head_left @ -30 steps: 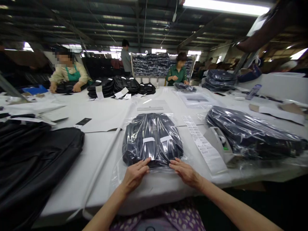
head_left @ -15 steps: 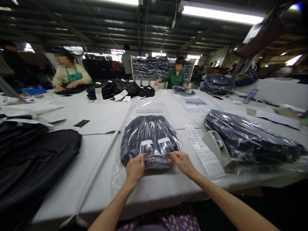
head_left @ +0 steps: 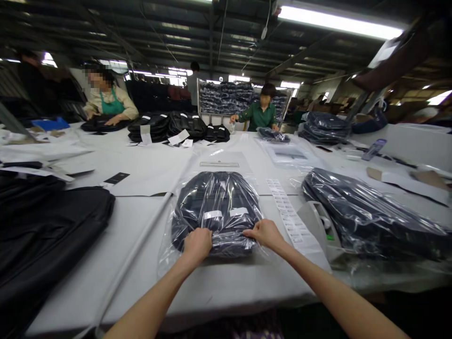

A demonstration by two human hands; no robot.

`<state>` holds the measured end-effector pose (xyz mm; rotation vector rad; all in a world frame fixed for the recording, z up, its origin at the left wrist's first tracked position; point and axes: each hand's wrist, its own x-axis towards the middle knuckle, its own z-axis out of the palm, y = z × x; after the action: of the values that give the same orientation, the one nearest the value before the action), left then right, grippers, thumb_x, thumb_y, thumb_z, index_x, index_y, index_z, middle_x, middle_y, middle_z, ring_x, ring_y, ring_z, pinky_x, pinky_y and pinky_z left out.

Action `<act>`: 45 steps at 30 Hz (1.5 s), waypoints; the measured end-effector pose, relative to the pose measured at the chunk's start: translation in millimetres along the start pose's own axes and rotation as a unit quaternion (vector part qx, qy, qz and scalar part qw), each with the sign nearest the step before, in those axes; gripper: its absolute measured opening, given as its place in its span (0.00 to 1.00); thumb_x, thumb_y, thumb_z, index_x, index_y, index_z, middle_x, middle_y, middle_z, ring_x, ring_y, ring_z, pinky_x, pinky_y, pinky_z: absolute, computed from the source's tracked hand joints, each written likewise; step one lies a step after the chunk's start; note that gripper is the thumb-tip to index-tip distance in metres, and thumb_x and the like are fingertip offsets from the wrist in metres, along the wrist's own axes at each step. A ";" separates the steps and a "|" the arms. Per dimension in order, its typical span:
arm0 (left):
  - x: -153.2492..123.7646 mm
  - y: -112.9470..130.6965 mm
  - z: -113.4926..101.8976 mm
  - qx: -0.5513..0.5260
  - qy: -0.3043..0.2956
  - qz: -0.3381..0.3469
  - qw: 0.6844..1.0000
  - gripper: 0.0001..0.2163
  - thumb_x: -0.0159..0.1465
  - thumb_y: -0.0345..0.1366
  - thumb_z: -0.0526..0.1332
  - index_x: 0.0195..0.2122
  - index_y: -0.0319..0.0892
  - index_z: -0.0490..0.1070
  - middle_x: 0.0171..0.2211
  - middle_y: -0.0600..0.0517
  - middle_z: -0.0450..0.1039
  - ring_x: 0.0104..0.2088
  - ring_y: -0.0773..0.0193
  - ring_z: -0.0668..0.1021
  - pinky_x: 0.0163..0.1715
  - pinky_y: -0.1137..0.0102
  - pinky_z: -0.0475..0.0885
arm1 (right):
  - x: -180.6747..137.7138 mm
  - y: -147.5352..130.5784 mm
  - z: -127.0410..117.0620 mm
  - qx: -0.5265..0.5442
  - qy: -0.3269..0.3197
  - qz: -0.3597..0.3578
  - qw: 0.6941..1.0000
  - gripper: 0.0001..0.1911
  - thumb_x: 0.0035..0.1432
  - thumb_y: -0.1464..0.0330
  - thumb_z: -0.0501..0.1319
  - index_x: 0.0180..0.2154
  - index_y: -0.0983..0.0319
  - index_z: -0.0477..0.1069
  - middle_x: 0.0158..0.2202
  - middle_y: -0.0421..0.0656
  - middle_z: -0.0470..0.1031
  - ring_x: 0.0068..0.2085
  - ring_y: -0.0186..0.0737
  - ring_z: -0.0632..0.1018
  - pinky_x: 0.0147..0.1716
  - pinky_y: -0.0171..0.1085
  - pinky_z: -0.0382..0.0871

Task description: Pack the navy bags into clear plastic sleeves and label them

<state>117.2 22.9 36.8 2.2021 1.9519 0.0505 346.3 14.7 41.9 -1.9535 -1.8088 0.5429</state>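
A dark backpack (head_left: 222, 193) lies flat in front of me inside a clear plastic bag (head_left: 165, 249), with two white strips showing on its straps. My left hand (head_left: 198, 244) is closed on the plastic at the backpack's near left part. On the near right part, my right hand (head_left: 264, 233) pinches the same plastic between thumb and fingers. Both hands rest over the backpack's lower end, with a fold of film stretched between them. Past the backpack, the far part of the bag lies flat with a printed box on it.
To the right are a label sheet (head_left: 287, 212), a grey tape dispenser (head_left: 318, 221) and bagged backpacks (head_left: 367, 212). Black bags (head_left: 52, 235) lie at left. Across the white table (head_left: 141, 165), two co-workers handle bags beside stacks of backpacks (head_left: 150, 127).
Both hands have drawn the plastic up over the backpack's near end, and the fingers have curled further round it. The view has shifted slightly.
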 end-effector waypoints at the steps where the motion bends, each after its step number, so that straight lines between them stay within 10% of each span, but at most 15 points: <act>1: 0.5 0.7 -0.9 0.004 -0.006 0.003 1.000 0.19 0.65 0.37 0.46 0.35 0.36 0.76 0.35 0.37 0.77 0.39 0.46 0.78 0.36 0.59 0.72 | 3.7 2.7 0.3 0.013 -0.014 -0.001 1.000 0.22 0.44 0.55 0.64 0.10 0.61 0.66 0.12 0.42 0.68 0.20 0.39 0.72 0.22 0.35 0.58; 8: 3.9 3.1 -2.4 0.026 -0.025 0.006 0.999 0.20 0.66 0.36 0.44 0.36 0.35 0.75 0.36 0.37 0.76 0.40 0.46 0.78 0.36 0.59 0.72 | -18.0 39.0 -28.9 0.154 -0.074 -0.031 0.985 0.34 0.59 0.47 0.42 0.35 0.65 0.74 0.30 0.48 0.79 0.32 0.42 0.79 0.36 0.39 0.73; 14: 4.4 4.8 -4.4 0.036 -0.040 0.007 0.999 0.19 0.65 0.35 0.44 0.38 0.35 0.75 0.36 0.36 0.76 0.40 0.47 0.78 0.37 0.60 0.72 | -95.4 81.3 -27.4 -0.042 0.066 -0.277 0.958 0.60 0.32 0.40 0.64 0.61 0.67 0.52 0.62 0.59 0.53 0.63 0.64 0.52 0.59 0.62 0.46; 19: 3.9 6.4 -6.4 0.035 -0.042 0.009 0.998 0.20 0.66 0.35 0.44 0.36 0.36 0.75 0.36 0.37 0.76 0.40 0.47 0.78 0.37 0.58 0.72 | -98.7 75.7 7.3 -0.067 0.196 -0.385 0.899 0.23 0.51 0.64 0.65 0.50 0.57 0.68 0.56 0.51 0.66 0.58 0.55 0.65 0.57 0.61 0.54; 25: 3.4 2.1 -4.2 0.023 -0.034 0.003 0.999 0.21 0.66 0.38 0.43 0.34 0.38 0.75 0.35 0.37 0.77 0.39 0.45 0.78 0.36 0.58 0.72 | -64.3 57.2 -16.1 0.251 0.108 -0.161 0.948 0.11 0.60 0.64 0.55 0.36 0.59 0.75 0.36 0.45 0.79 0.39 0.42 0.79 0.40 0.40 0.75; 32: 6.6 -9.5 3.3 -0.006 -0.045 0.003 0.999 0.22 0.67 0.40 0.41 0.33 0.42 0.74 0.33 0.42 0.77 0.35 0.51 0.79 0.33 0.63 0.71 | -25.7 76.1 25.2 0.392 0.124 0.129 0.903 0.22 0.54 0.50 0.56 0.22 0.62 0.67 0.14 0.39 0.68 0.16 0.38 0.71 0.17 0.35 0.65; 40: 13.0 -6.7 1.4 -0.010 -0.070 -0.025 0.997 0.24 0.67 0.42 0.40 0.29 0.40 0.74 0.30 0.41 0.77 0.30 0.52 0.80 0.30 0.63 0.71 | -15.4 81.2 41.7 0.023 0.277 -0.002 0.961 0.18 0.59 0.55 0.53 0.37 0.63 0.69 0.21 0.40 0.70 0.24 0.40 0.72 0.27 0.37 0.62; 45: 12.2 -4.5 -0.1 -0.008 -0.067 -0.023 0.997 0.24 0.67 0.41 0.40 0.29 0.40 0.74 0.30 0.40 0.77 0.33 0.49 0.80 0.32 0.62 0.71 | -13.0 85.2 26.5 -0.054 0.237 -0.104 0.964 0.16 0.61 0.59 0.51 0.34 0.61 0.73 0.29 0.46 0.74 0.33 0.44 0.74 0.35 0.40 0.65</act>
<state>114.3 35.5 34.9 2.0915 1.9222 -0.0865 401.7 -2.7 -27.1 -1.7393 -1.7208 -0.0928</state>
